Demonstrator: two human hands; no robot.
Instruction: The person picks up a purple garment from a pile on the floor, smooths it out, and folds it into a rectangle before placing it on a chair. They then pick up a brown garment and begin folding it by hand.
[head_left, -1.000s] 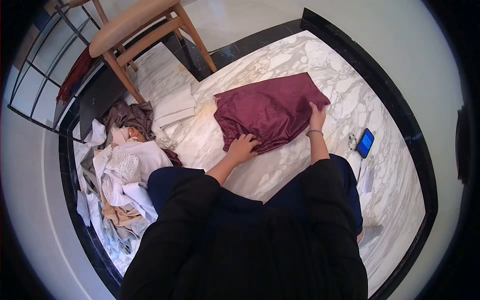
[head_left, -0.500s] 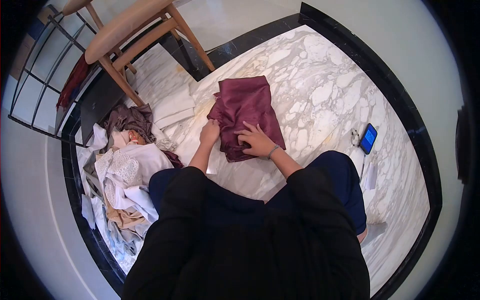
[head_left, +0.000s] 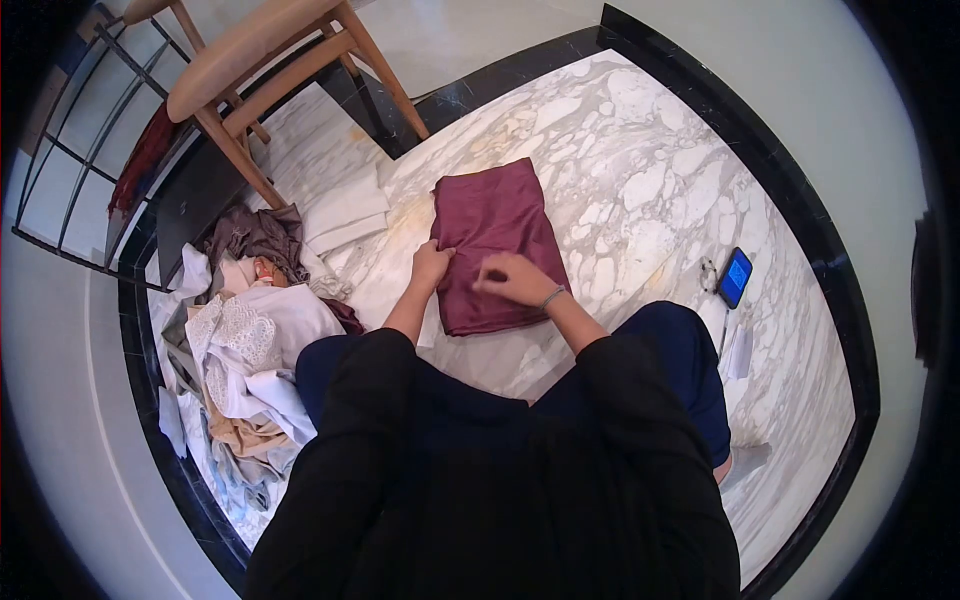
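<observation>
A folded maroon cloth lies on the marble floor in front of my knees, its outline close to a rectangle. At its left edge, my left hand has its fingers closed on the fabric, thumb towards the cloth. My right hand, with a bracelet at the wrist, is over the lower right part of the cloth, fingers curled and slightly blurred. Whether its fingertips pinch any fabric is hard to see.
A heap of mixed clothes lies at the left, beside a folded white cloth. A wooden chair and a black wire rack stand beyond. A phone rests at the right near a white paper.
The cloth's left and lower edges have become straighter and its surface smoother. My right hand has gone from spread fingers on the cloth to curled fingers. My left hand has shifted slightly right.
</observation>
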